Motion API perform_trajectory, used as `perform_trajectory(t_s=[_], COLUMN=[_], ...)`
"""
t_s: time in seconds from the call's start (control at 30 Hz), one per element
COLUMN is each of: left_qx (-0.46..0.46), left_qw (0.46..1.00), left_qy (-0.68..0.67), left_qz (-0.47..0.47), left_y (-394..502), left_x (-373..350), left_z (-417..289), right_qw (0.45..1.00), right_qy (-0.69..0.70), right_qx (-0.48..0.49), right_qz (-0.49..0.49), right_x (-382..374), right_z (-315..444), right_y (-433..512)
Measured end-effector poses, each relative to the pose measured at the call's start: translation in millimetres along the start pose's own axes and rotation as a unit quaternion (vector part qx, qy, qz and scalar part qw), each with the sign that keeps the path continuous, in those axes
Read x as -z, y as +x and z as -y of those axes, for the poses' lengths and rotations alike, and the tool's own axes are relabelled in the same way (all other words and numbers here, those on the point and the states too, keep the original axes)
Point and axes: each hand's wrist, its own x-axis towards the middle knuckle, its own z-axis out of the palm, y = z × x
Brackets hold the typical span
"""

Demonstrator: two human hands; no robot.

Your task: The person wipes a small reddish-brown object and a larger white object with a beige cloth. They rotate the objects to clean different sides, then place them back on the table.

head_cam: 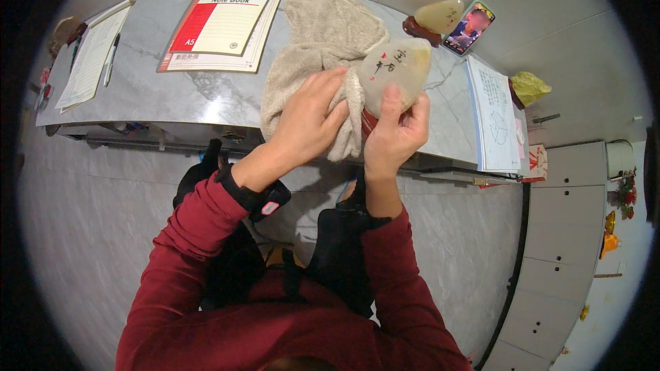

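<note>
A pale, polished oval stone (396, 69) with painted black and red characters is held upright by my right hand (397, 129), thumb across its lower face. My left hand (314, 108) grips a fold of a beige towel (335, 18), whose edge touches the stone's left side. The rest of the towel lies bunched on the marble-patterned table (221, 95), reaching to its back. Just below the stone, a dark red piece shows partly between the towel and my right hand; what it is cannot be told.
Notebooks (221, 20) lie at the back left, beside a writing pad (95, 56) and a pen (111, 62). A second polished stone (438, 15) on a wooden stand and a phone (468, 28) stand behind my right hand. Papers (495, 113) and a yellow stone (530, 88) are at the right.
</note>
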Motion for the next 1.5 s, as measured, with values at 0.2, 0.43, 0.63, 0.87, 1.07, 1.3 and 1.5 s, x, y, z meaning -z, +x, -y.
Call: perform_trajectory(t_s=[0.2, 0.43, 0.63, 0.87, 1.07, 1.3, 1.5], left_qx=[0.052, 0.109, 0.088, 0.081, 0.094, 0.15, 0.204], left_qw=[0.994, 0.984, 0.981, 0.98, 0.972, 0.954, 0.884], left_qy=[-0.093, -0.132, -0.146, -0.155, -0.193, -0.246, -0.376], left_qz=[-0.025, -0.054, -0.091, -0.098, -0.098, -0.082, -0.188], left_y=[2.0, 1.1, 1.2, 0.3, 0.4, 7.3, 21.6], left_x=[1.7, -1.8, -2.8, -5.1, -10.5, 4.2, 23.2], left_z=[-3.2, -5.0, -4.1, -1.7, 3.3, 1.3, 4.0], right_qw=[0.996, 0.996, 0.992, 0.982, 0.986, 0.99, 0.953], right_qy=[0.073, 0.075, 0.104, 0.058, 0.051, 0.062, 0.216], right_qx=[-0.05, -0.046, -0.072, -0.166, -0.137, -0.122, -0.21], right_qz=[-0.009, 0.001, 0.025, 0.074, 0.074, 0.023, 0.005], right_x=[-2.4, -3.0, -4.0, -1.3, -3.6, 5.5, 19.7], right_z=[3.8, 2.7, 3.9, 12.9, 16.7, 11.2, -0.2], right_y=[-2.4, -2.6, -1.5, -4.5, -6.0, -1.3, 15.4])
